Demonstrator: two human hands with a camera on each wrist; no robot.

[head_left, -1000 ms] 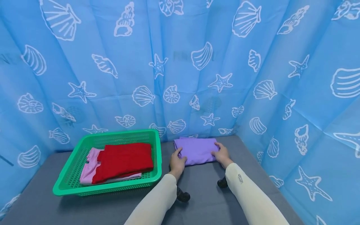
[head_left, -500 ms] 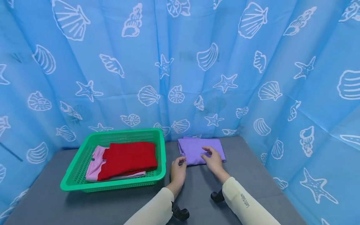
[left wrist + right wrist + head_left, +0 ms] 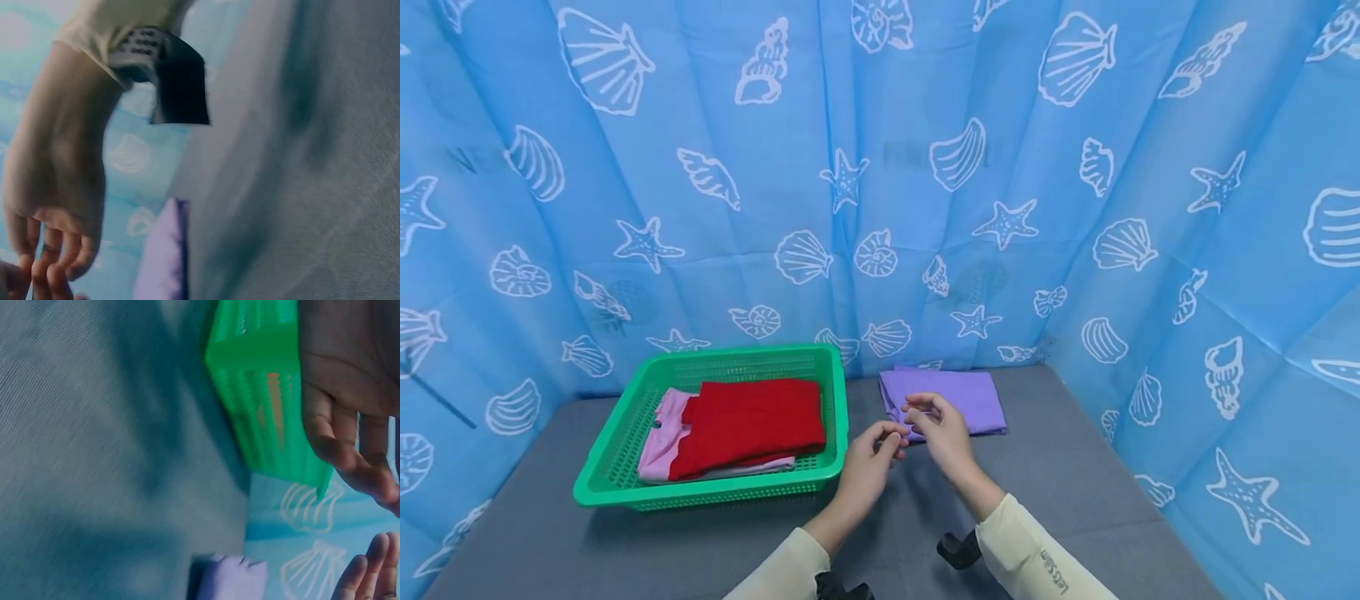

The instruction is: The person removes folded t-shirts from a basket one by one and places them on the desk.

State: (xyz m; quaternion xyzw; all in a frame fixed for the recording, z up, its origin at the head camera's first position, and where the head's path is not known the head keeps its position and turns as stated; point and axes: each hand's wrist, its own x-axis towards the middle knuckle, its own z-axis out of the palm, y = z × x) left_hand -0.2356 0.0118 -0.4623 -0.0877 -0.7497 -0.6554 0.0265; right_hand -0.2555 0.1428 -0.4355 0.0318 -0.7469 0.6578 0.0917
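Observation:
A folded purple cloth lies flat on the grey table against the curtain. In front of its lower left corner, my left hand is raised with fingers loosely bent and nothing in them. My right hand faces it, fingers also bent and bare, overlapping the cloth in the head view. The fingertips of both hands come close together. In the left wrist view only an edge of the purple cloth shows, and in the right wrist view just its corner.
A green plastic basket stands to the left, holding a folded red cloth on top of pink fabric. A blue curtain with white shells and starfish hangs behind and to the right of the grey table.
Both hands have let go of the purple cloth and drawn back toward the person. My right hand has swung left, near the left hand. The cloth stays on the table.

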